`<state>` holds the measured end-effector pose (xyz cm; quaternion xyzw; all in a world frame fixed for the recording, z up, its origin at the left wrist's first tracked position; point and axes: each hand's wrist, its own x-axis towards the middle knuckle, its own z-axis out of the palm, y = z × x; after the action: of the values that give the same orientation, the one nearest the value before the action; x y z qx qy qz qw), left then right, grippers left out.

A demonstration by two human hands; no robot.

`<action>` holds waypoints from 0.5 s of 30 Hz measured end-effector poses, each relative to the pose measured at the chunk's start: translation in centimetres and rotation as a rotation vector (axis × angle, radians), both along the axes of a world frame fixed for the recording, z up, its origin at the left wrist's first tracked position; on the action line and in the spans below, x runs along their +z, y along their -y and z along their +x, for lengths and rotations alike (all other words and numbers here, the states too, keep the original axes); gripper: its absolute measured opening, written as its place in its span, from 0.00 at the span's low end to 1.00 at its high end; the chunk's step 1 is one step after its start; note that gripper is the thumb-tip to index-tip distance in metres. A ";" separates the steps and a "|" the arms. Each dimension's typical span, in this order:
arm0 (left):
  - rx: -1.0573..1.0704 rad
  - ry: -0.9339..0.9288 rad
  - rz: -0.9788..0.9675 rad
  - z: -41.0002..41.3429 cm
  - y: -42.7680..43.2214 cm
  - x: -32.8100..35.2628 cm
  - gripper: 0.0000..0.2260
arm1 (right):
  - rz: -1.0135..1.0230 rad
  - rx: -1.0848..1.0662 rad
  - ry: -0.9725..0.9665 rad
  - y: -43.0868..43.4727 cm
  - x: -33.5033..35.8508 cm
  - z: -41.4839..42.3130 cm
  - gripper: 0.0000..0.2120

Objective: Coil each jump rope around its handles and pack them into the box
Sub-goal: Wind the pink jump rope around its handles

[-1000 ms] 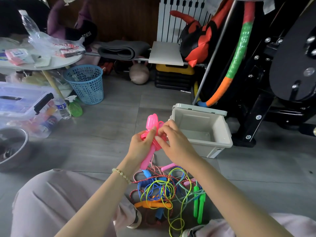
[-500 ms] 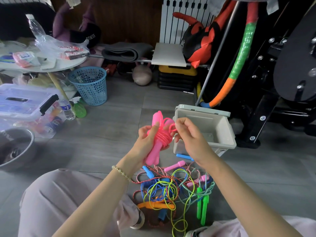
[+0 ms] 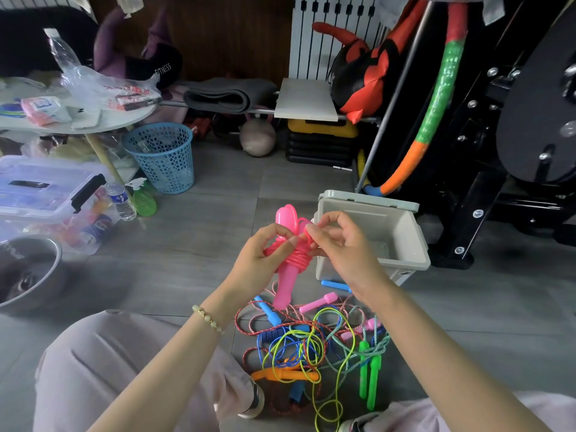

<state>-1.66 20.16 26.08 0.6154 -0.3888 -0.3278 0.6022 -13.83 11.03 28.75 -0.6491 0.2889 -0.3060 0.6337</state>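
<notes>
"FITNESS" on black cap [image 3: 156,70]

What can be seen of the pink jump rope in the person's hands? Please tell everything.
The pink jump rope looks like glossy pink plastic. Its handles are held together, nearly upright, rounded ends on top. The cord is wound in tight coils round their middle. The left hand grips the handles, thumb on the coils; the right hand pinches a loop of cord near the top. It is held in the air beside the grey box, above the pile of loose ropes.
</notes>
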 end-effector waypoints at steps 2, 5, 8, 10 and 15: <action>0.012 -0.006 -0.032 -0.3 -0.1 -0.1 0.03 | -0.069 -0.048 -0.034 -0.2 -0.1 0.2 0.09; 0.014 0.061 -0.080 -0.8 0.0 -0.5 0.03 | -0.209 -0.212 -0.021 -0.7 -0.2 0.6 0.07; 0.034 0.087 -0.121 -0.6 0.1 -0.7 0.04 | -0.359 -0.261 -0.033 -1.0 -0.4 0.7 0.06; 0.042 0.094 -0.148 -0.4 0.2 -0.6 0.06 | -0.459 -0.255 -0.058 -1.1 -0.7 0.6 0.05; 0.063 0.059 -0.157 -0.4 0.2 -0.3 0.03 | -0.838 -0.137 -0.161 -0.9 -0.9 0.1 0.11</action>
<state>-2.04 19.99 25.82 0.5878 -0.4113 -0.2588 0.6468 -13.72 11.92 27.82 -0.8514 0.2307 -0.3867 0.2692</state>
